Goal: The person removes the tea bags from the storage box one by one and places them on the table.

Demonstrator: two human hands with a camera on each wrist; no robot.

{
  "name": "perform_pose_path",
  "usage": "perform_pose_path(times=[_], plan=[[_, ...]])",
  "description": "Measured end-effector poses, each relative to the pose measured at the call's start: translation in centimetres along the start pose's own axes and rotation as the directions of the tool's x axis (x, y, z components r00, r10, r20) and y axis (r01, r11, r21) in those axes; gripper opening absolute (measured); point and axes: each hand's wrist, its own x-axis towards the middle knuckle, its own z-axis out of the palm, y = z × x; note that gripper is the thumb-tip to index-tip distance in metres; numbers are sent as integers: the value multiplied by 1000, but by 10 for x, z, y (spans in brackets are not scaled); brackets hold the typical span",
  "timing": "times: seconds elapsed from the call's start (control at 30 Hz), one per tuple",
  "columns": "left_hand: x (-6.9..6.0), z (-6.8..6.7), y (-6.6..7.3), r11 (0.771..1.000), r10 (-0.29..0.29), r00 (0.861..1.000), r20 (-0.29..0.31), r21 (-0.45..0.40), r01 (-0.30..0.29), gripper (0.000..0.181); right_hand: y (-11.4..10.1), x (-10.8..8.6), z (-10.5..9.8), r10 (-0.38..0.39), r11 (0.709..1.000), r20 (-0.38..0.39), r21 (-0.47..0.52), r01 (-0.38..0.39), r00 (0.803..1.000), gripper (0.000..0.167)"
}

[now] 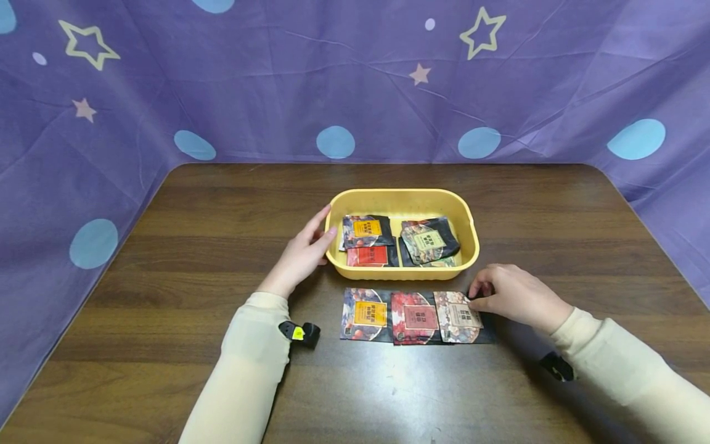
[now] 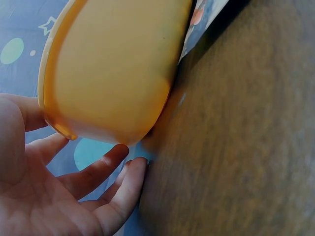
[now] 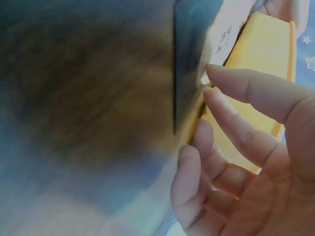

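My left hand (image 1: 299, 256) holds the left end of a yellow plastic basket (image 1: 402, 273), its thumb at the rim and its other fingers along the outside wall. In front of the basket, three flat sachets lie in a row: one with an orange label (image 1: 370, 313), one with a red label (image 1: 420, 317) and one with a beige label (image 1: 465, 315). My right hand (image 1: 516, 293) pinches the upper right edge of the beige-labelled sachet between thumb and index finger. In the right wrist view, those fingertips (image 3: 212, 73) meet at the sachet's edge.
Inside the basket, an orange-labelled sachet (image 1: 367, 229) overlaps a red one (image 1: 367, 256) in the left part. A green-labelled sachet (image 1: 429, 242) lies over another in the right part. A wooden table (image 1: 222, 222) carries everything, with a purple curtain (image 1: 277, 92) behind.
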Motion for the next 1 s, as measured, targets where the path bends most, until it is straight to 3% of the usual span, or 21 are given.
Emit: perform_pose_path(times=[0.23, 0.53, 0.83, 1.0], plan=[[0, 0, 0, 1000, -6, 1000, 5, -2, 6, 57, -6, 1, -9, -49, 999, -8, 17, 49, 999, 10], [0, 0, 0, 1000, -6, 1000, 9, -10, 6, 57, -18, 4, -26, -57, 993, -119, 95, 69, 991, 8], [0, -1, 0, 1000, -10, 1000, 10, -12, 10, 57, -29, 19, -33, -87, 987, -251, 112, 118, 964, 7], [0, 0, -1, 1000, -12, 1000, 12, -11, 12, 57, -29, 33, -31, -140, 984, -305, 59, 166, 942, 4]])
